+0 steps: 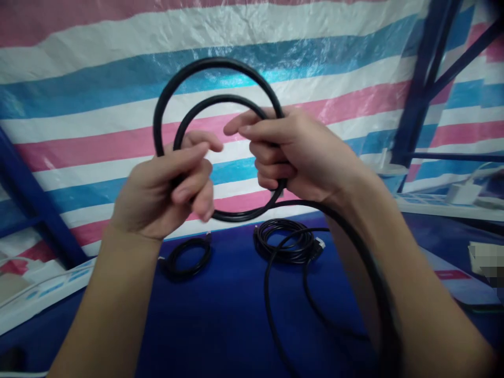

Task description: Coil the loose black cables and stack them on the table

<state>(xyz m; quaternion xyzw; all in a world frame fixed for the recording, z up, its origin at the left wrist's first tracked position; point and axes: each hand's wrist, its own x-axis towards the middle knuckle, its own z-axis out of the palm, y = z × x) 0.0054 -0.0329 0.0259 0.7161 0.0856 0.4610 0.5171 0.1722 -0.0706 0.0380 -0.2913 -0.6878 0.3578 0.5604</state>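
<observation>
Nearest the viewer, a trailing length of black cable (368,257) crosses the right forearm, blurred and cut off at the lower edge. Farther in, the same cable forms two uneven loops held up between the hands, above the table (220,325). The left hand (173,184) curls loosely around the loops' left side, hiding the cable within its palm. The right hand (273,149) grips the opposite side with bent fingers, index and thumb extended; a small pale piece below its fingers is hard to make out. Beyond lie a small coil (185,272) and a larger coil (289,257), its plug (319,243) indistinct. A pale object (480,257) at the right edge is partly pixelated. Behind everything hangs a striped sheet (118,131), cropped above.
</observation>
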